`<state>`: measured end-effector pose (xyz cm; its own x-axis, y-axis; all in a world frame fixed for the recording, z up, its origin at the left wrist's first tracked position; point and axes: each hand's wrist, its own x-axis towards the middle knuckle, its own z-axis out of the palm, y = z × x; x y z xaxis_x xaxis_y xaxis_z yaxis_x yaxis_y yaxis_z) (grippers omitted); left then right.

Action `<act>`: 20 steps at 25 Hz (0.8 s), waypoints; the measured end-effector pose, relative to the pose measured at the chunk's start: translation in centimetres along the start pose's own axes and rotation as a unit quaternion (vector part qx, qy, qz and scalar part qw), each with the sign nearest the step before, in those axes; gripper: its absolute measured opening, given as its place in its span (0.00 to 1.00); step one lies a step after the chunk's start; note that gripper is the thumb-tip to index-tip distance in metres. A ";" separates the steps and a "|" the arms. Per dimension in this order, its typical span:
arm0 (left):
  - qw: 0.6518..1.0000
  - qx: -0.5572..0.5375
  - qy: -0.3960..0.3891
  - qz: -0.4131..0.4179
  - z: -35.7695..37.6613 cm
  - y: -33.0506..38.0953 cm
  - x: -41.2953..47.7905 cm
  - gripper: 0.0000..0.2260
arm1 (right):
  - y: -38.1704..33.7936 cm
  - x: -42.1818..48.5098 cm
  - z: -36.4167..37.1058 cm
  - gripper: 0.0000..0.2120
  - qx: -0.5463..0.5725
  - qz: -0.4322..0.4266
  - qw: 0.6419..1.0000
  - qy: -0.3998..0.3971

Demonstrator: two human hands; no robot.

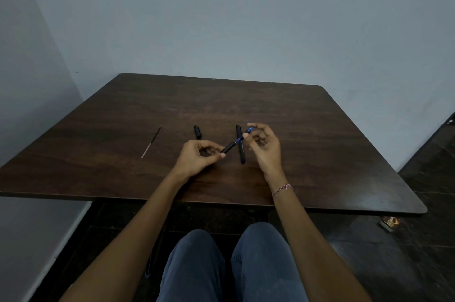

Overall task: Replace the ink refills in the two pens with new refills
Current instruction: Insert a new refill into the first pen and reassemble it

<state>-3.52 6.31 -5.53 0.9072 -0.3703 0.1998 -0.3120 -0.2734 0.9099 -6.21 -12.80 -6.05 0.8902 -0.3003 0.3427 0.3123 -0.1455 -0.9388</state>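
Fingers [242, 137] of both hands pinched on one black-and-blue pen [236, 142], left hand [197, 158] low, right hand [264, 147] high.

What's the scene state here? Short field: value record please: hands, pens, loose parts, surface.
left hand: pinching the black end of the held pen
right hand: fingertips on that pen's blue end
held pen: raised above the table, tilted up to the right
second pen: lying on the table, behind the held pen
pen cap: on the table, apart
loose refill: on the table, far left
surface: dark wooden table
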 end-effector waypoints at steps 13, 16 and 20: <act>1.000 -0.011 -0.012 -0.004 0.0 0.0 -0.1 0.06 | -0.2 -0.1 0.2 0.06 0.035 0.043 0.998 -0.001; 1.000 -0.011 -0.015 -0.004 0.0 0.0 0.0 0.06 | -0.2 -0.1 0.2 0.05 0.041 0.043 0.998 -0.007; 1.000 -0.018 -0.019 -0.005 0.1 -0.1 0.0 0.06 | -0.2 -0.1 0.2 0.05 0.054 0.039 0.998 -0.011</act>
<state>-3.52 6.23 -5.65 0.8987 -0.4015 0.1763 -0.2914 -0.2464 0.9243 -6.31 -12.53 -5.90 0.9202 -0.2855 0.2678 0.2739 -0.0192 -0.9616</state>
